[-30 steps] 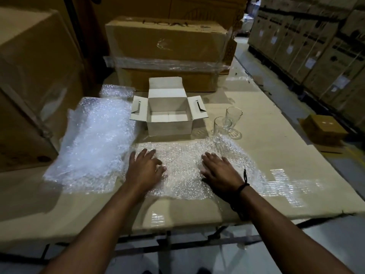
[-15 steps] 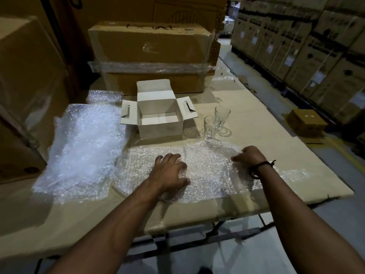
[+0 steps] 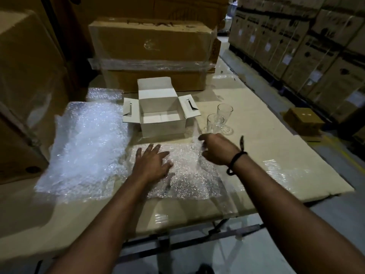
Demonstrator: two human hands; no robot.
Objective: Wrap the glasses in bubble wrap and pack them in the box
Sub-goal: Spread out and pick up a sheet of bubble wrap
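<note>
A sheet of bubble wrap (image 3: 187,180) lies on the cardboard-covered table (image 3: 266,155) in front of me. My left hand (image 3: 153,165) presses flat on its left part with fingers spread. My right hand (image 3: 217,149) pinches the sheet's right edge and holds it lifted off the table. Two clear glasses (image 3: 215,123) (image 3: 224,113) stand upright just beyond my right hand, right of the small white box (image 3: 164,125). The box is open, its flaps are spread and nothing shows inside it.
A thick pile of bubble wrap (image 3: 85,147) lies to the left of the sheet. Large brown cartons (image 3: 152,54) stand behind the white box, and another (image 3: 25,86) at the left. A small brown box (image 3: 303,121) sits right of the table; stacked cartons line the far right.
My right hand went from lying flat on the sheet to its right edge, gripped it and raised it. My left hand slid right toward the sheet's middle.
</note>
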